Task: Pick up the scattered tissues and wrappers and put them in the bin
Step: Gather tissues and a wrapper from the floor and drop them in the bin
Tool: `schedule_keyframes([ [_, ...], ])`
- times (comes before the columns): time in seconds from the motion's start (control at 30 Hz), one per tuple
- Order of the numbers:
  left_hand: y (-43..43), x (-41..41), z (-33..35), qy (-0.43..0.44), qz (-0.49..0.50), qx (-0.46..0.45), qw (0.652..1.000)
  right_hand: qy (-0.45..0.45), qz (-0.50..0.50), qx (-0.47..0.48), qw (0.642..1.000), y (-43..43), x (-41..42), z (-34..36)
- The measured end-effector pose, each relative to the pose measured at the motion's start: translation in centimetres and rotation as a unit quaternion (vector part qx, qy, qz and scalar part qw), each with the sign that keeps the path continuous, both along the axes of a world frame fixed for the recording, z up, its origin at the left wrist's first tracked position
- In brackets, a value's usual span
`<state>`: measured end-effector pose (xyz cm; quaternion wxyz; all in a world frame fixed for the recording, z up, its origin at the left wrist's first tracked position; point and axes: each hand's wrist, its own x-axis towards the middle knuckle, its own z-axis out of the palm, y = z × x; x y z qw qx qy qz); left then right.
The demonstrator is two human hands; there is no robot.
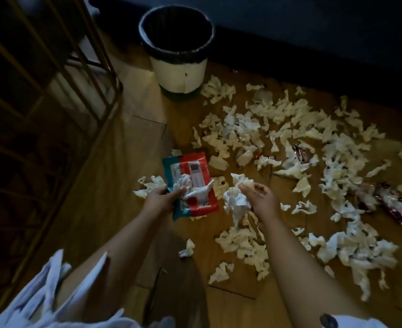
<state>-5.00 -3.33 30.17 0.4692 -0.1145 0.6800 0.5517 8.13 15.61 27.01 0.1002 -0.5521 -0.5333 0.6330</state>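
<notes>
Underfoot, the wooden floor (pixel 129 162) fills most of the view, dim on the left and lit on the right. Along the left edge stands a brass-coloured metal rack (pixel 53 91). Scattered tissues (pixel 313 129) cover the right half of the floor, torn and crumpled, from beside the bin to near the person's arms. The bin (pixel 178 74) stands upright at the top centre, cream-walled with a dark liner folded over its rim, and the nearest tissues lie just beside its base. Below it, the left hand (pixel 162 197) grips a red and teal wrapper (pixel 195 166) with a crumpled tissue (pixel 185 184) pressed on top. The right hand (pixel 261 197) pinches a white tissue wad (pixel 236 201) that hangs from its curled fingers. Among the tissues on the right lie 2 dark red wrappers (pixel 394 207).
</notes>
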Motion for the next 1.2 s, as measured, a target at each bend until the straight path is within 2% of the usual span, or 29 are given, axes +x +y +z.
schedule_keyframes([
  [0.2, 0.6, -0.3, 11.7, -0.016, 0.009, -0.014, 1.000, 0.017, -0.005, -0.021, 1.000, 0.3, -2.5, 12.4],
  [0.43, 4.5, -4.1, 16.0, -0.008, 0.015, -0.009, 1.000, 0.031, 0.005, -0.026, 0.999, 3.6, -6.3, 17.3],
  [0.63, 6.6, -9.4, 14.9, -0.028, 0.045, 0.006, 0.999, 0.041, -0.008, -0.046, 0.998, 6.1, -12.2, 16.1],
  [0.8, 9.3, -17.8, 12.5, -0.035, 0.069, 0.021, 0.997, 0.024, -0.026, -0.053, 0.998, 8.9, -20.6, 13.0],
  [1.1, 16.9, -37.1, 7.4, 0.045, 0.077, 0.000, 0.996, 0.117, -0.073, -0.084, 0.987, 16.7, -39.7, 9.2],
  [1.2, 20.3, -42.0, 5.7, 0.042, 0.090, -0.001, 0.995, 0.141, -0.091, -0.101, 0.981, 19.3, -45.1, 7.9],
])
